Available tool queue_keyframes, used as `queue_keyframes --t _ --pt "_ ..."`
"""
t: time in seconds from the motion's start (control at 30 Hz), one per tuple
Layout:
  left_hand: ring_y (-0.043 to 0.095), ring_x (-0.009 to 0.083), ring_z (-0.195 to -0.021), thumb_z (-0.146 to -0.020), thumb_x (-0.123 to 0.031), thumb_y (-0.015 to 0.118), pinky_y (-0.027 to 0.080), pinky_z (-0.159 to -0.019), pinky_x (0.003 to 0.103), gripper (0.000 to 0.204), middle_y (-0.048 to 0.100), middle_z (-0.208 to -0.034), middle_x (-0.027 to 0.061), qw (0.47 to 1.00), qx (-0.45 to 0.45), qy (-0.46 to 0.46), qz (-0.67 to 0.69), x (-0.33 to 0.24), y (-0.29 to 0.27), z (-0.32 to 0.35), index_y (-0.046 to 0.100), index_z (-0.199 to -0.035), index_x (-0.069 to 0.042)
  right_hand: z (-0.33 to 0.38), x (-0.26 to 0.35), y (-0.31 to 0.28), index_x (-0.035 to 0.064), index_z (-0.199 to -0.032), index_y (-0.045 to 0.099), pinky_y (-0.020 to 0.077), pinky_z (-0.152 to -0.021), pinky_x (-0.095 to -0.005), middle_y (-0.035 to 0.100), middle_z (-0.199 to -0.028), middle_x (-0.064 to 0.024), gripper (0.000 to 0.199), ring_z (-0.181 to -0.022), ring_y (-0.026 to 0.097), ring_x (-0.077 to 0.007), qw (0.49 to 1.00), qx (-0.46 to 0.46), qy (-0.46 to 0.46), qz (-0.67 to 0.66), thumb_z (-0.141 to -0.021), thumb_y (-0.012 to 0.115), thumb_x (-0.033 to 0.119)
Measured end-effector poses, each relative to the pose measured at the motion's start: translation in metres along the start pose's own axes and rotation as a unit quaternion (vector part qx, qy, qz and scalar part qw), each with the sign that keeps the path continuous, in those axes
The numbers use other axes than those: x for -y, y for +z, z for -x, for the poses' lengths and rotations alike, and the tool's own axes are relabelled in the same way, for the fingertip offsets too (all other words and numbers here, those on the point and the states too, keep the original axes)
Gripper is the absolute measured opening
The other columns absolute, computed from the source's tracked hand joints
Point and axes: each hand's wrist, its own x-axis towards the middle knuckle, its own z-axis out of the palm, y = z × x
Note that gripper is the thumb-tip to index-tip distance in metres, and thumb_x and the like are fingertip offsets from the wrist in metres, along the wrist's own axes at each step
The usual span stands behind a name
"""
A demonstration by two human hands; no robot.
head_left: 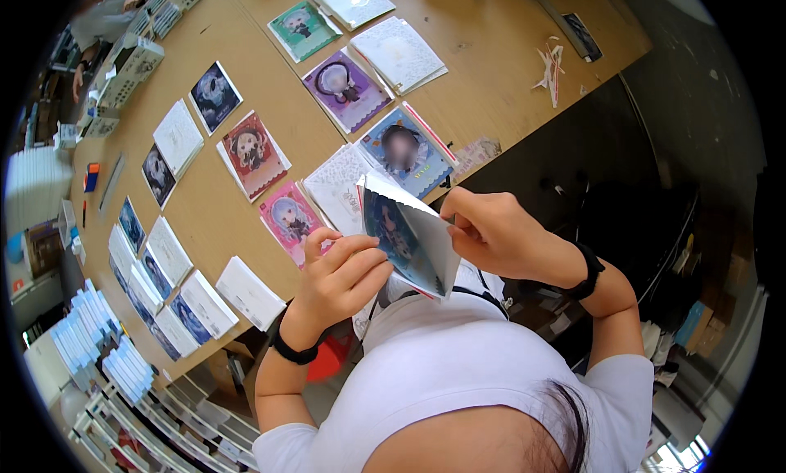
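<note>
My left hand (348,272) is closed on the left edge of a blue illustrated card (397,231), thumb and fingers gripping it. The card is tilted up in front of my body, and a white sheet (438,248) stands apart behind it like an opened flap. At the upper right edge of that sheet, my right hand (499,231) is pinched; what lies between its fingertips is too small to make out. Below them on the table are a pink illustrated card (291,219), a white patterned stack (332,182) and a blue card stack (401,150) with a red-and-white strip.
Purple (348,88), green (303,29) and red (254,155) card stacks lie across the wooden table (508,39). Several dark-blue and white stacks (205,305) line its left side. Torn strips (553,72) sit near the right edge. Plastic baskets (131,68) stand far left, near another person.
</note>
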Motion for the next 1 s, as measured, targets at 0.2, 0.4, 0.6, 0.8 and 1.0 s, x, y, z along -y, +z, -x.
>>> queue_keyframes --t 0.2,0.4,0.6,0.8,1.0 --pt "0.059 0.0146 -0.088 -0.065 -0.008 0.062 0.036 -0.081 0.037 0.01 0.058 -0.084 -0.0016 0.997 0.009 -0.081 -0.011 -0.011 0.009 0.005 0.06 -0.075 -0.01 -0.018 -0.022 -0.002 0.0004 -0.087 0.046 0.0433 -0.05 -0.0357 0.052 -0.06 -0.0142 0.018 -0.055 0.055 -0.0314 0.996 0.076 -0.038 -0.008 -0.073 0.058 -0.002" --pt "0.058 0.015 -0.087 -0.067 -0.008 0.063 0.036 -0.082 0.037 0.009 0.055 -0.083 -0.0003 0.987 -0.002 -0.149 -0.062 -0.031 0.009 -0.003 0.058 -0.074 -0.01 -0.041 -0.028 -0.021 0.0005 -0.089 0.046 0.0413 -0.047 -0.0337 0.052 -0.056 -0.0131 0.02 -0.048 0.053 -0.0275 0.987 0.152 -0.05 -0.033 -0.072 0.056 -0.004" --pt "0.058 0.0163 -0.091 -0.063 -0.006 0.066 0.036 -0.083 0.038 0.013 0.057 -0.081 -0.0015 0.967 -0.027 -0.23 -0.104 -0.052 0.01 -0.013 0.063 -0.074 -0.012 -0.064 -0.028 -0.04 0.0012 -0.089 0.045 0.0383 -0.044 -0.0306 0.049 -0.052 -0.0107 0.02 -0.043 0.049 -0.0224 0.972 0.212 -0.092 -0.033 -0.073 0.056 -0.005" --pt "0.057 0.0147 -0.09 -0.066 -0.008 0.063 0.036 -0.083 0.039 0.01 0.055 -0.083 -0.0012 0.952 -0.053 -0.26 -0.15 -0.066 0.011 -0.023 0.06 -0.075 -0.012 -0.079 -0.021 -0.05 0.0001 -0.087 0.048 0.0386 -0.044 -0.0268 0.049 -0.053 -0.0071 0.017 -0.044 0.049 -0.0157 0.961 0.248 -0.122 -0.02 -0.074 0.058 -0.005" --pt "0.058 0.0162 -0.094 -0.069 -0.007 0.065 0.034 -0.088 0.04 0.011 0.057 -0.086 -0.0005 0.939 -0.055 -0.3 -0.162 -0.084 0.011 -0.021 0.063 -0.079 -0.011 -0.087 -0.017 -0.048 -0.0002 -0.087 0.049 0.0397 -0.044 -0.0247 0.049 -0.054 -0.0051 0.016 -0.046 0.05 -0.0118 0.946 0.287 -0.148 -0.006 -0.075 0.058 -0.004"
